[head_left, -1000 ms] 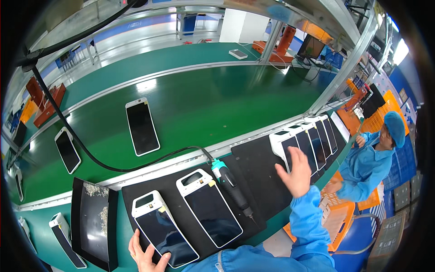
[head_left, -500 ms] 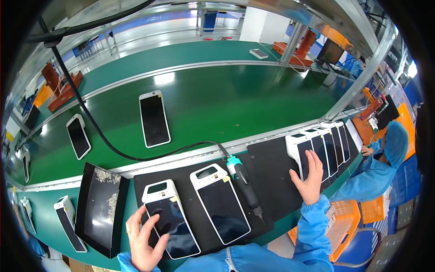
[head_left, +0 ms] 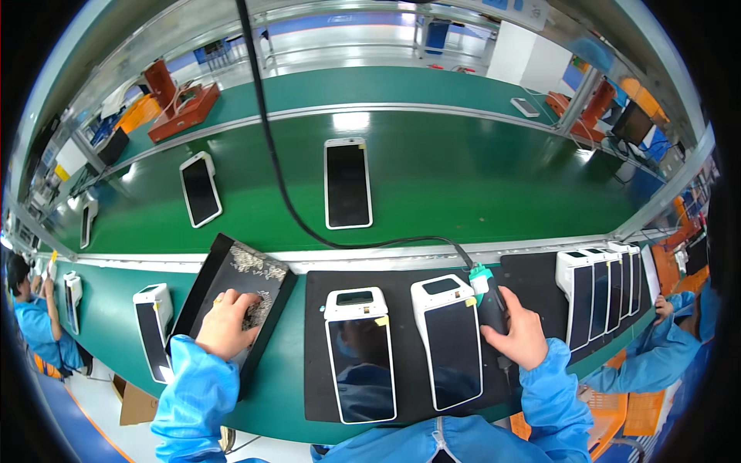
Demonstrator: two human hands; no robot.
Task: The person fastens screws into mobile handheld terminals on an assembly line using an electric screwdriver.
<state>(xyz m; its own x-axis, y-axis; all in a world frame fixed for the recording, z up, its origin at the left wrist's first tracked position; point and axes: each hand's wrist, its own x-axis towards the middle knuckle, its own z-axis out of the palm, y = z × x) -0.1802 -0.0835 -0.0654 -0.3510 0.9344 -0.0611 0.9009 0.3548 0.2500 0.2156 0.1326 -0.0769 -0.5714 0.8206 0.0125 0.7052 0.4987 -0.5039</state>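
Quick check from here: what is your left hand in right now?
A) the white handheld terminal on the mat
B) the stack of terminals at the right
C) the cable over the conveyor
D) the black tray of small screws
D: the left hand rests with its fingers inside the black tray among the small screws, while the right hand grips the electric screwdriver beside the terminals.

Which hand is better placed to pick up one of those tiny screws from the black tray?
The left hand: it already rests in the black tray, fingers on the loose screws. The right hand is wrapped around the electric screwdriver.
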